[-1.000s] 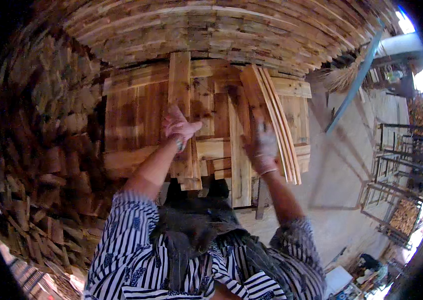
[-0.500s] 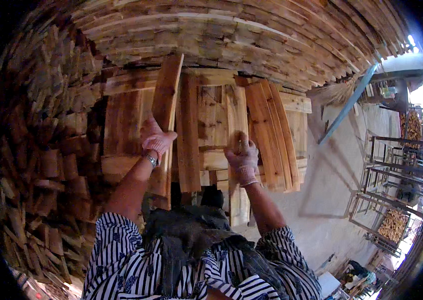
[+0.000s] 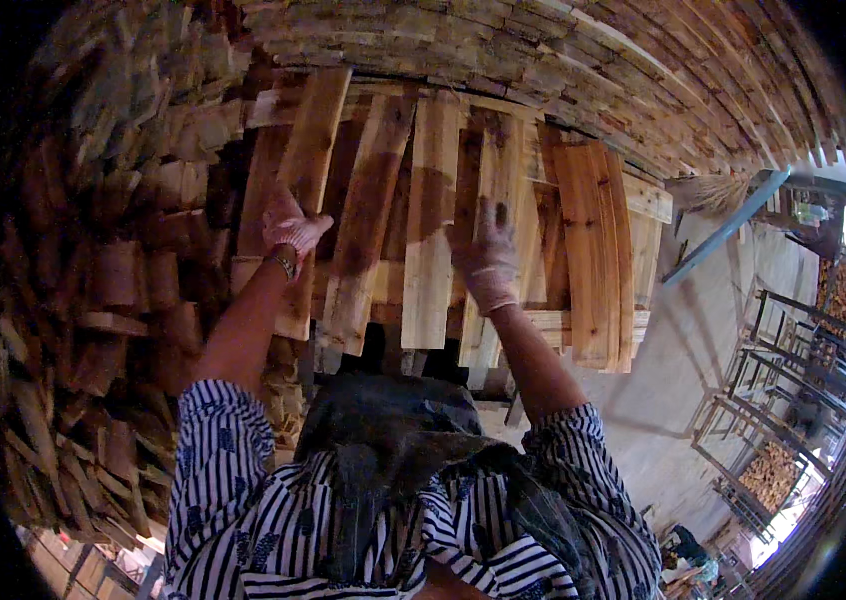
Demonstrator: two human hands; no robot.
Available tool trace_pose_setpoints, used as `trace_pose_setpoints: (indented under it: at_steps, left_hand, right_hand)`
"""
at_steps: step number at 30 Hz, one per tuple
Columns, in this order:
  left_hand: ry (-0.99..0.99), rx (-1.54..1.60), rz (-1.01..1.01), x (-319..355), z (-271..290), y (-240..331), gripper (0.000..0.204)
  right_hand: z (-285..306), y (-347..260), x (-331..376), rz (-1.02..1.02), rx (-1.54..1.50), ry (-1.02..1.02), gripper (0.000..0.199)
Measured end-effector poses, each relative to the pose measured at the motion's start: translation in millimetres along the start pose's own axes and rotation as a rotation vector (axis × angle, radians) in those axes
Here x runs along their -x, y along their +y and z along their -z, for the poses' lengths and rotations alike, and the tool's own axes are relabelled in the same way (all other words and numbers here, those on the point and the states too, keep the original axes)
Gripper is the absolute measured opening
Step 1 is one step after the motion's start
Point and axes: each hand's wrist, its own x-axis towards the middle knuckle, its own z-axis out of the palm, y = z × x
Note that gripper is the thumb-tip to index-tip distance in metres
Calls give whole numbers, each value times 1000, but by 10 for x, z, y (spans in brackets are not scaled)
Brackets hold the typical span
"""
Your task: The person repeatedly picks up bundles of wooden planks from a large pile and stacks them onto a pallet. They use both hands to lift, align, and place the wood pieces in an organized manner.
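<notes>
Several long brown boards lie side by side, pointing away from me, across a low bed of wood (image 3: 658,200). My left hand (image 3: 291,222), in a pale glove, spans the leftmost board (image 3: 315,130), thumb at its right edge and fingers over the other side. My right hand (image 3: 488,262), gloved too and slightly blurred, is over another board (image 3: 501,165) with its fingers stretched forward and apart. Between the hands are a darker board (image 3: 368,235) and a lighter board (image 3: 430,265). Right of my right hand, some boards (image 3: 593,250) lie close together.
A large heap of wood offcuts (image 3: 113,270) fills the left side. Stacked planks (image 3: 503,50) rise behind the boards. On the right are a blue slanting bar (image 3: 728,225), a straw broom (image 3: 708,190), the pale floor (image 3: 663,360) and dark metal racks (image 3: 793,350).
The leftmost board, tipped up on edge in my left hand before, now lies flatter. The boards between my hands are spread wider apart. My right hand's fingers have straightened, and the view has shifted.
</notes>
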Motion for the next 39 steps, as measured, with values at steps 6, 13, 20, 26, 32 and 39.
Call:
trace_pose_setpoints:
  at_steps: [6,13,20,26,32,39]
  left_hand:
    - [-32,93,-211,-28,-6,-24,117]
    - [48,125,-276,-281,-178,-453,93]
    - [79,336,-344,-142,97,-237,82]
    - [131,250,-265,-445,-160,-560,79]
    - [114,220,-276,-408,-211,-520,82]
    - [18,148,-90,75,259,-56,85]
  right_hand:
    - [-666,-394,-173,-240,350,-165,93]
    - [-568,-562,-75,-293,260,-124,81]
    - [-1120,-1190,-174,-221,101,-175,70]
    - [-239,-282,-43,-130,333,172,79]
    - [-141,347,-118,-414,268,-62,80]
    - [-868,-148,-275,-312,445,-44,86]
